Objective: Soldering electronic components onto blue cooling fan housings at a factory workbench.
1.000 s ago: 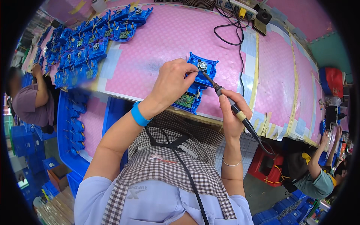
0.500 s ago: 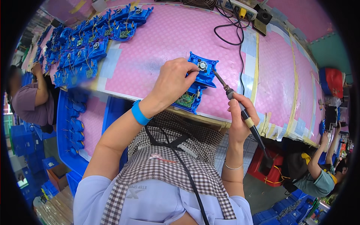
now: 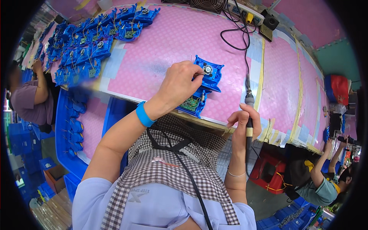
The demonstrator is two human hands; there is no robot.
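On the pink bench mat lies a blue plastic housing half with a round speaker in it. Touching its near side is a second blue half holding a green circuit board, partly hidden under my left forearm. My left hand is closed in a pinch at the speaker's left edge, on a thin wire. My right hand, right of the housing near the bench edge, grips a soldering iron. The iron stands nearly upright, its tip pointing toward the far side, apart from the speaker.
Rows of similar blue housings cover the far left. A blue tray with blue parts stands below them. At the back are a power strip, black cables and a small dark stand. People work at both sides.
My right hand has drawn the soldering iron away from the speaker and turned its tip from leftward to the far side. My left hand keeps its pinch beside the speaker.
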